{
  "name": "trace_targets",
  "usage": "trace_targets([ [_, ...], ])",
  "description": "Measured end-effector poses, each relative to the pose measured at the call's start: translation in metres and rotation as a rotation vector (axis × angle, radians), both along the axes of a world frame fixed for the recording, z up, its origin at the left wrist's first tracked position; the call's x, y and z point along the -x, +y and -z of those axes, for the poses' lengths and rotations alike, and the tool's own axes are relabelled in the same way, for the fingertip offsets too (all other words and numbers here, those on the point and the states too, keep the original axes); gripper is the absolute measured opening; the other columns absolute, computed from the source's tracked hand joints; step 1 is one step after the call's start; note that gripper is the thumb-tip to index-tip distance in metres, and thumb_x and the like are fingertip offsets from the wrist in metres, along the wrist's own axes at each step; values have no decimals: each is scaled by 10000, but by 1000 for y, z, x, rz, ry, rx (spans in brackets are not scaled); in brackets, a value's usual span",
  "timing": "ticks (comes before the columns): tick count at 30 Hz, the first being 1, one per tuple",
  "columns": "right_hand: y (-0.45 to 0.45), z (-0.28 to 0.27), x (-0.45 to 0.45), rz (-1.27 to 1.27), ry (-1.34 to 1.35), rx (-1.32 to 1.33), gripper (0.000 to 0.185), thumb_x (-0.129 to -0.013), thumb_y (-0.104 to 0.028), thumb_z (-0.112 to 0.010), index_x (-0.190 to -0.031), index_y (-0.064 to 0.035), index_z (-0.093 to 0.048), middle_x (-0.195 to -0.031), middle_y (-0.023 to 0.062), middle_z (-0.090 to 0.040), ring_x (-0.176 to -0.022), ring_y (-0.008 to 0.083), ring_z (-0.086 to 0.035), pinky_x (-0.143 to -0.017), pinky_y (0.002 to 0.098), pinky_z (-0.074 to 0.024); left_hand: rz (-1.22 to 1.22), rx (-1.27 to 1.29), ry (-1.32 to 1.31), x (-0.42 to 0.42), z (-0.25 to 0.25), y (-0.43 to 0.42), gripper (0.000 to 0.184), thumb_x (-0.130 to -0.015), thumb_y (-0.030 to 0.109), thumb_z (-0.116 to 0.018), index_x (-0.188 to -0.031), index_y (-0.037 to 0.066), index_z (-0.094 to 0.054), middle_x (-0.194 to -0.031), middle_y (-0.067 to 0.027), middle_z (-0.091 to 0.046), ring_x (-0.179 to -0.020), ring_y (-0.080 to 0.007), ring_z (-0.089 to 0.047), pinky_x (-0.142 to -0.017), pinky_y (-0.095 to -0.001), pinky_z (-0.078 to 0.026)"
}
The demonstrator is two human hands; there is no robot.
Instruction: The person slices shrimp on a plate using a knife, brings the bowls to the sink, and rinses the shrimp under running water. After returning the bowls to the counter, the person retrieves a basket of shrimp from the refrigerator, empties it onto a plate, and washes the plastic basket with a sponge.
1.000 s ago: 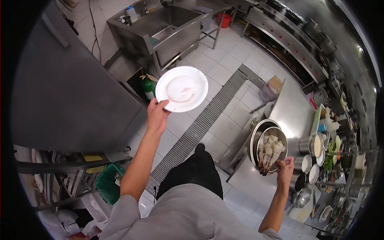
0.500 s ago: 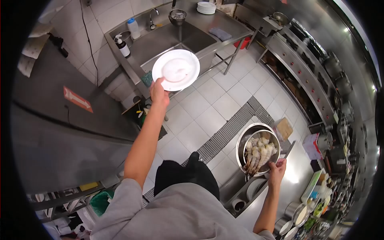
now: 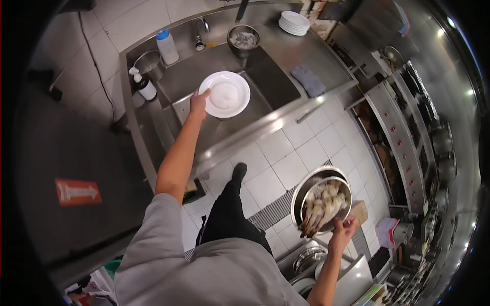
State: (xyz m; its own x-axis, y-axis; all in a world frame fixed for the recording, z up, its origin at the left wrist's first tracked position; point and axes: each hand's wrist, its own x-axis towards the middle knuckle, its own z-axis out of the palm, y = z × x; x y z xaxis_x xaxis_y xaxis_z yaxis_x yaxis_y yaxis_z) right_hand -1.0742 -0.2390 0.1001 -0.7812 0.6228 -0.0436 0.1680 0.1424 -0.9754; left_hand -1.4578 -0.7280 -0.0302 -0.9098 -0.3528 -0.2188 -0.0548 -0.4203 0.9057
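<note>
My left hand (image 3: 199, 104) grips the edge of a white plate (image 3: 234, 104), thumb on top of the rim. Reddish smears mark the plate's face, and it hangs over the sink (image 3: 273, 92). On the right, my right hand (image 3: 344, 229) is closed on the rim of a steel bowl (image 3: 349, 196). Several large prawns (image 3: 324, 206) lie in this bowl, tails toward its lower left rim. A second, wider steel bowl (image 3: 297, 196) shows behind it; whether my fingers hold that one too, I cannot tell.
Around the sink are a strainer (image 3: 233, 46) with greyish contents, a blue-capped bottle (image 3: 168, 48), a pump bottle (image 3: 145, 89), a grey cloth (image 3: 309, 81) and stacked plates (image 3: 294, 23). A stove (image 3: 390, 122) lines the right side. A floor grate (image 3: 270, 209) crosses the tiles.
I have stepped closer to the sink. The white plate in my left hand is now over the basin, past its front edge. My right hand still carries the prawn bowl.
</note>
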Motion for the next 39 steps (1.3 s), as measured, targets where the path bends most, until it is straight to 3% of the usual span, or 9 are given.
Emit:
trace_targets([
  [5, 0, 1, 67, -31, -52, -41, 240, -832, 31, -589, -939, -100, -418, -822, 10, -569, -720, 70, -499, -641, 211, -384, 92, 91, -16, 100, 39, -34, 811, -835, 140, -742, -1505, 89, -288, -1323, -147, -549, -1171, -253, -545, -989, -368, -435],
  [12, -25, -18, 182, -76, -152, 44, 279, -800, 64, -590, -970, -83, -426, -927, 56, -573, -846, 117, -523, -779, 261, -415, 132, 200, -125, 198, 43, -55, 890, -821, 122, -752, -1534, 122, -218, -1439, -170, -422, -1218, -277, -511, -1029, -403, -418],
  [18, -35, -11, 263, -128, -161, -32, 231, -834, 39, -580, -956, -75, -420, -837, 45, -586, -726, 80, -508, -666, 234, -412, 181, 22, 111, 230, 3, -51, 842, -861, 80, -705, -1541, 225, -231, -1481, -128, -386, -1247, -257, -494, -988, -385, -470],
  [22, -47, -15, 308, -167, -191, 106, 256, -834, 53, -592, -979, -79, -427, -900, 66, -576, -807, 116, -510, -739, 255, -416, 253, 313, 121, 218, 1, -68, 785, -848, 153, -738, -1510, 162, -315, -1408, -104, -471, -1152, -228, -554, -951, -363, -483],
  [24, -47, -6, 329, -167, -191, 116, 266, -841, 46, -604, -981, -78, -415, -866, 74, -581, -764, 109, -506, -681, 243, -409, 330, 349, -249, 184, 9, -69, 641, -852, 203, -742, -1411, 70, -458, -1232, -94, -611, -1066, -193, -593, -906, -347, -497],
  [27, -54, -2, 366, -153, -173, 152, 279, -830, 45, -614, -969, -86, -410, -856, 89, -592, -700, 105, -503, -592, 226, -385, 337, 538, -367, 129, 19, -66, 465, -874, 193, -720, -1276, 11, -573, -1023, -64, -682, -952, -163, -627, -850, -329, -510],
  [34, -37, 48, 479, -249, -50, 62, 278, -810, 23, -635, -938, -87, -415, -755, 3, -453, -668, 76, -414, -580, 233, -334, -115, 246, -172, 94, 67, -43, 364, -900, 130, -665, -1234, -1, -603, -1034, -72, -685, -907, -142, -636, -807, -297, -513],
  [36, -32, 68, 516, -257, -26, 102, 285, -804, 22, -638, -934, -89, -410, -756, -2, -436, -639, 74, -402, -553, 230, -324, -19, 691, -246, 112, 79, -38, 403, -864, 138, -686, -1240, 22, -595, -1070, -124, -691, -956, -211, -644, -860, -331, -507],
  [39, -42, 89, 568, -227, -56, 124, 306, -779, 25, -649, -906, -91, -396, -752, 7, -444, -601, 82, -422, -491, 233, -324, 103, 909, -440, 134, 74, -28, 426, -850, 158, -694, -1242, 29, -590, -1092, -163, -681, -976, -263, -646, -885, -349, -495],
])
